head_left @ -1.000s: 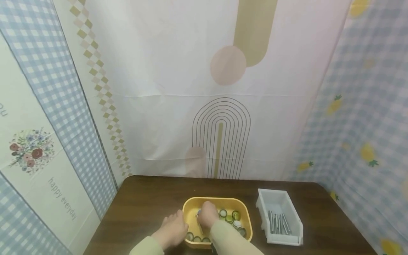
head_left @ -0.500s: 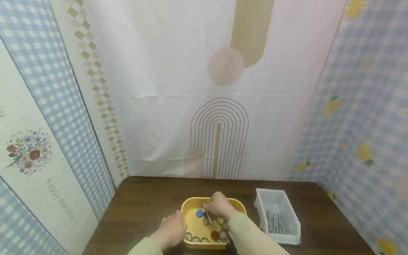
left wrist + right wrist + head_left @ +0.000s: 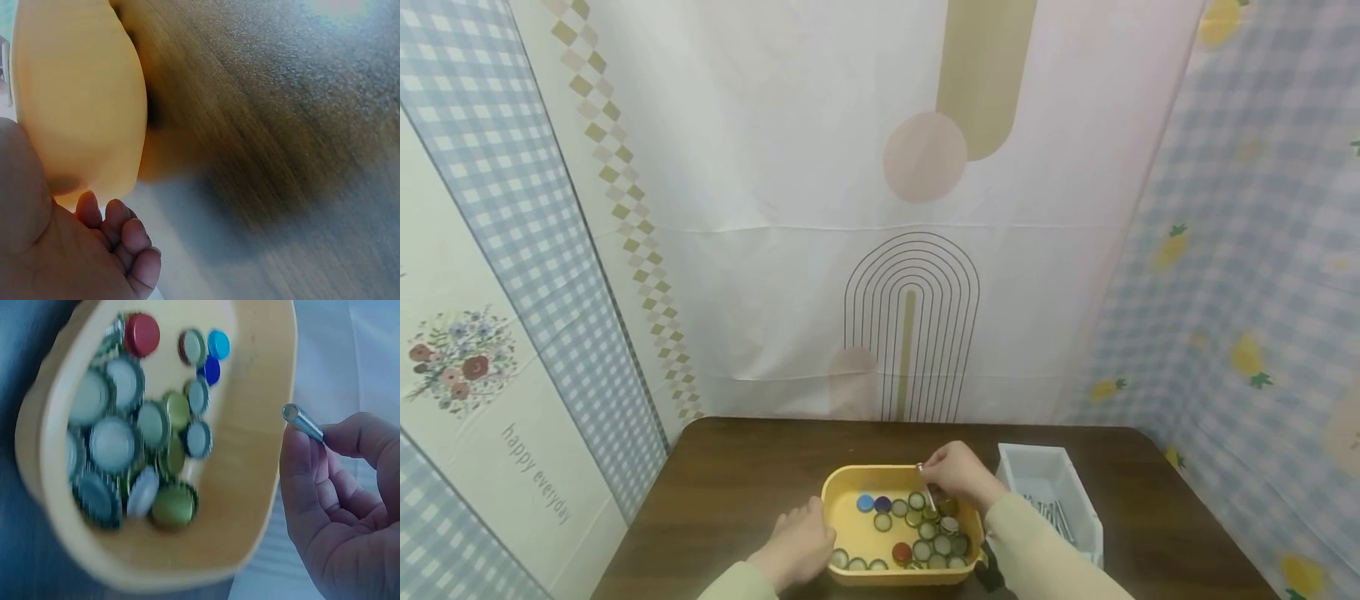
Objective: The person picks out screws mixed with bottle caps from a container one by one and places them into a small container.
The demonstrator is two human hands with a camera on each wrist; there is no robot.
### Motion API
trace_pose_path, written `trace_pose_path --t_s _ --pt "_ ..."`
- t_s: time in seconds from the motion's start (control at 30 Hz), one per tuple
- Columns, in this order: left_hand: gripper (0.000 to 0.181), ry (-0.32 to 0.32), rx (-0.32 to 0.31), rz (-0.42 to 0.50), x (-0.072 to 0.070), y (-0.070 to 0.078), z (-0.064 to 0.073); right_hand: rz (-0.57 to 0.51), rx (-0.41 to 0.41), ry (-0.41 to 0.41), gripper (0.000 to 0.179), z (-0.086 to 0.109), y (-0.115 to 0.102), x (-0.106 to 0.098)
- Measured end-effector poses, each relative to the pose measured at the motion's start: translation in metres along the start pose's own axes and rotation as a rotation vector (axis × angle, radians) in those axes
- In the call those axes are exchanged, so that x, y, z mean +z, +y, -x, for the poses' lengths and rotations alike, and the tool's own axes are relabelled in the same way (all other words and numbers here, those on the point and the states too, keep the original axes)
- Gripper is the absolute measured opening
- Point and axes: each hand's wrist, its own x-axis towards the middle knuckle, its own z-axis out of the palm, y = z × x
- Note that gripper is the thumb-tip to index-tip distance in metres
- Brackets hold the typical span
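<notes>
My right hand point(image 3: 962, 475) pinches a short, thin silver metal tube point(image 3: 302, 422) between thumb and fingertips, above the right part of a yellow tray point(image 3: 850, 479). One end of the tube looks hollow in the right wrist view. Inside the tray lie many bottle caps, mostly bunched at the right: a red cap point(image 3: 902, 552), a light blue cap point(image 3: 865, 502), a dark blue cap point(image 3: 883, 504) and several silver and green ones. My left hand point(image 3: 799, 542) is against the tray's left side; in the left wrist view its loosely bent fingers point(image 3: 134, 234) lie beside the outer wall.
A white plastic bin point(image 3: 1037, 458) holding several slim metal rods point(image 3: 1051, 517) stands right of the tray, partly behind my right forearm. The brown wooden table point(image 3: 737, 454) meets a patterned cloth point(image 3: 775, 292) at its back edge.
My right hand has moved right across the tray with the metal tube, from the left-middle to the right part. The light blue and dark blue caps are now uncovered. The left hand has stayed.
</notes>
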Motion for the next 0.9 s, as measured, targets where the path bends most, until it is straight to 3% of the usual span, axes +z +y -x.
trace_pose_path --t_s 0.4,0.9 --pt "0.026 -0.023 0.016 -0.002 0.0 -0.003 -0.003 -0.02 0.089 0.179 0.005 0.013 0.035 -0.065" --pt "0.027 -0.013 0.018 -0.033 -0.001 -0.003 -0.003 0.133 0.202 0.194 0.01 0.031 0.076 -0.124"
